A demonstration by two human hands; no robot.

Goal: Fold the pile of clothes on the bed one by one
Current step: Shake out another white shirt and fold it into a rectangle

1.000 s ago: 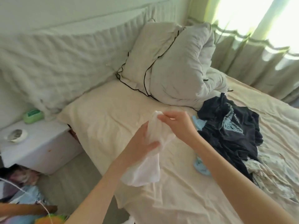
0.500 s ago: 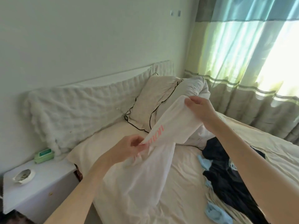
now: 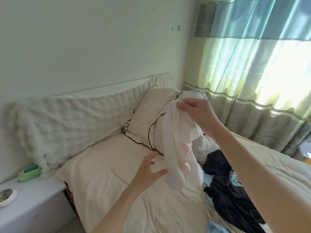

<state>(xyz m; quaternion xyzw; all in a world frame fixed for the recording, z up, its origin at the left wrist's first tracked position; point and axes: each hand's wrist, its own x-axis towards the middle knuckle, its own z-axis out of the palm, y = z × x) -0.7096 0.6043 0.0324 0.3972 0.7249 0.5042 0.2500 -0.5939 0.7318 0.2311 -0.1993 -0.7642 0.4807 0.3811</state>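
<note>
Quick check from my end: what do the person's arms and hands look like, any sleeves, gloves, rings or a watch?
Both forearms are bare as far as the view shows, with no sleeve edge in the frame. The left hand and right hand have no gloves. No ring, watch or bracelet is visible on the fingers or wrists. The nails look short and unpainted, though the picture is too soft to be sure.

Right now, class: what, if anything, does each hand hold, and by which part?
Right hand pinches the white garment at its top edge; left hand is open, holding nothing.
</note>
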